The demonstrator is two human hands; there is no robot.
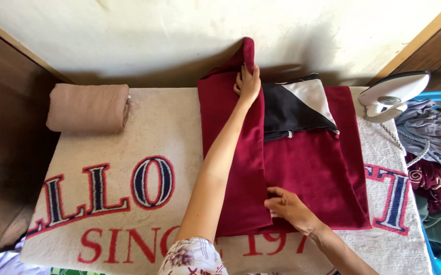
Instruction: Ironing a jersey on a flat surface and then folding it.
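My left hand [247,84] reaches up to twelve o'clock and pinches the top edge of the dark red garment [307,173], fingers closed on the cloth where a fold lies against the wall [180,35]. My right hand [287,206], at about five o'clock, presses flat on the garment's lower edge, fingers spread, gripping nothing. The garment lies at the middle of the cream towel [144,127], with a black and white piece [294,107] on top. A rolled pink cloth [88,108] sits at ten o'clock, an iron [393,91] at two o'clock.
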